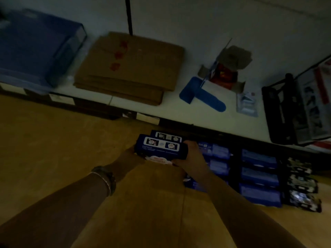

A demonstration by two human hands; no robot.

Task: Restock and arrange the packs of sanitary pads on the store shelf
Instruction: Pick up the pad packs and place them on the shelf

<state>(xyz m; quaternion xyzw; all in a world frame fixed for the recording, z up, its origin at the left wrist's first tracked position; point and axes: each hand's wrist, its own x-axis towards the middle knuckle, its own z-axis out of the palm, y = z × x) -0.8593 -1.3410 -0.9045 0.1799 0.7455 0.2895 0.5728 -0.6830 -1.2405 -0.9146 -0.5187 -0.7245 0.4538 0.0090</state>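
Two dark blue packs of sanitary pads [161,148] with white picture labels lie side by side between my hands, over the tan shelf surface [71,149]. My left hand [131,155] grips their left end and my right hand [192,155] grips their right end. To the right, rows of blue pad packs [258,176] lie on the lower shelf, and black patterned packs [302,187] lie beyond them. The scene is dim.
Above is a white shelf [179,24] holding a blue bin [35,49], flattened cardboard boxes [130,68], a blue flat piece [202,97], an opened small carton [225,72], a clear blister pack [247,104] and a black basket [286,108]. A dark shelf edge with price labels [146,118] runs across.
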